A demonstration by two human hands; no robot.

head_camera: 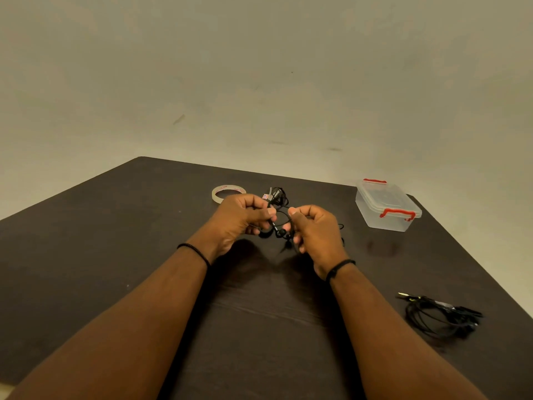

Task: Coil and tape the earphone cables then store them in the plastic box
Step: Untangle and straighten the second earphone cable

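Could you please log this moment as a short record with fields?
left hand: grips the earphone cable
right hand: pinches the same cable
tape roll: flat on the table, behind the left hand
plastic box: far right, lid on, red clasps
second cable bundle: loose, near right
third bundle: behind the hands

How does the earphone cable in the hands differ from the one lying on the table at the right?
The held earphone cable is off the table, pinched between the left hand and right hand; the loose earphone cable lies untouched on the table. The held one forms a small tight loop; the loose one sprawls in wider coils, plug sticking out. Both are black, and no tape is visible on either.
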